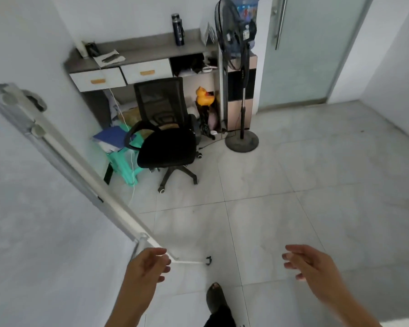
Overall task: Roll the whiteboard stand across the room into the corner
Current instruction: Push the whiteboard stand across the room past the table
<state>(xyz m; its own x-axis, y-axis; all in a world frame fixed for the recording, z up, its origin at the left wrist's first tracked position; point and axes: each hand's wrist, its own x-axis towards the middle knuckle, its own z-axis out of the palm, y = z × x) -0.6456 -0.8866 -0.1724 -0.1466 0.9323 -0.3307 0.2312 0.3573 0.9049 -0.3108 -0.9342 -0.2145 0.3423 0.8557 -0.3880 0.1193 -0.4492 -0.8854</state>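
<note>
Whiteboard stand fills the frame's left, its caster at lower centre. Risk: pushed straight on, it could clip the office chair or fan. Left hand reaches its frame edge, fingers apart, grip unclear; right hand hangs open, well apart.

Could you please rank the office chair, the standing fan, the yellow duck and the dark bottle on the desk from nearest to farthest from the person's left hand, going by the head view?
From the left hand:
1. Office chair, on the floor straight ahead.
2. Yellow duck, behind the chair, beneath the desk.
3. Standing fan, ahead to the right; its base and the duck are too close to call.
4. Dark bottle, on the desk at the wall.
</note>
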